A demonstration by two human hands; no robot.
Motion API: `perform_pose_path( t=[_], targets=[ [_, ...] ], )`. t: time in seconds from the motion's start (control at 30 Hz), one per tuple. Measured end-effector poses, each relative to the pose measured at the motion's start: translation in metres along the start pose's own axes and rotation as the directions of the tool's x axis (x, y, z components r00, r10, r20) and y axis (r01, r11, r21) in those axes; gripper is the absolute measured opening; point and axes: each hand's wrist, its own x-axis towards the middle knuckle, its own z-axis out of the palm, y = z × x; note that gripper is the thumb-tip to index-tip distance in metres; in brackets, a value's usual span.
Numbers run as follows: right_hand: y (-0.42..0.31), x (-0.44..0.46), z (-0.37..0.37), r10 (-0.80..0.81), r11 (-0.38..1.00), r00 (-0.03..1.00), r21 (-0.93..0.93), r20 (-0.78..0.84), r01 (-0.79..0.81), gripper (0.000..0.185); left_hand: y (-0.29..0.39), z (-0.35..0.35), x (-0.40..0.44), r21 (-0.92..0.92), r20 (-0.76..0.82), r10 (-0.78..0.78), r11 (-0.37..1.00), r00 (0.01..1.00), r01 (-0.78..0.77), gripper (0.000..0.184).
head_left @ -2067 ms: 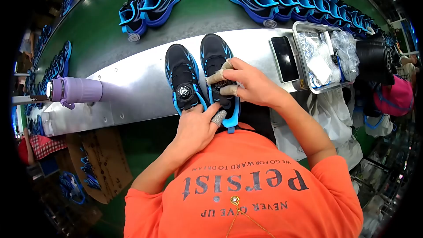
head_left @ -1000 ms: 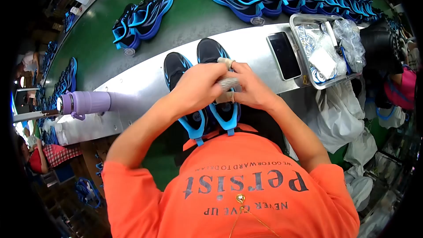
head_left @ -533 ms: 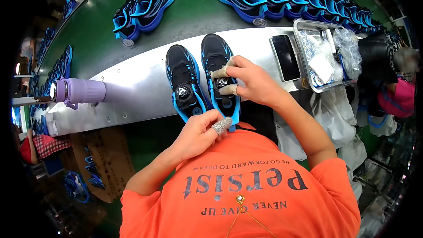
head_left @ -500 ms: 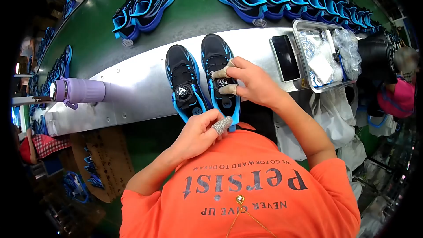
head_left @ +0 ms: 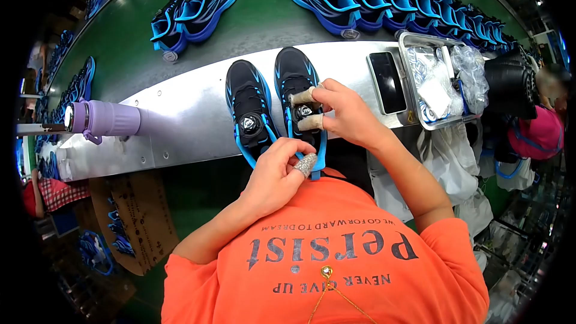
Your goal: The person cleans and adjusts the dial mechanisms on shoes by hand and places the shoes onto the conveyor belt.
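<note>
Two black and blue sneakers stand side by side before me, toes pointing away, each with a round dial on its tongue. My right hand has beige-covered thumb and finger on either side of the dial of the right sneaker. At that shoe's heel collar is my left hand, fingers curled, one wearing a silvery cover; its grip is partly hidden. The left sneaker rests untouched by the right hand, its heel partly behind my left hand.
A purple bottle lies along the metal ledge at left. To the right are a phone and a clear tray of small plastic-wrapped items. Beyond, on the green surface, stand a sneaker pair and a sneaker row.
My left hand has moved slightly forward and now covers more of the left sneaker's heel opening. My right hand stays at the dial, with its fingers shifted a little around it.
</note>
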Motion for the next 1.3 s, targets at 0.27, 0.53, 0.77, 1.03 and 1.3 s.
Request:
perform_pose_path(
  t=[0.27, 0.53, 0.77, 1.03, 1.3],
  targets=[
    [0.004, -0.004, 0.013, -0.053, 0.968, 0.997, -0.249, -0.053, 0.038, 0.035, 0.003, 0.007, 0.002, -0.15, -0.037, 0.014, 0.989, 0.999, -0.019, 0.03],
    [0.006, 0.019, -0.054, 0.117, 0.974, 0.993, -0.192, -0.013, -0.118, 0.056, -0.012, -0.01, -0.017, 0.856, 0.105, 0.254, 0.47, 0.962, -0.217, 0.037],
    [0.081, 0.095, -0.109, -0.039, 0.753, 0.961, -0.64, -0.274, -0.152, 0.07, 0.007, -0.007, 0.048, 0.635, -0.023, -0.065, 0.77, 0.998, 0.065, 0.06],
    [0.137, 0.16, -0.11, 0.232, 0.6, 0.971, -0.776, -0.064, -0.195, 0.06, -0.002, 0.014, 0.044, 0.571, -0.175, 0.097, 0.82, 0.98, 0.02, 0.102],
    [0.117, 0.176, -0.15, 0.301, 0.953, 0.932, 0.112, -0.203, -0.283, 0.053, 0.006, -0.017, 0.114, 0.671, -0.067, 0.194, 0.735, 0.979, -0.1, 0.091]
  ],
)
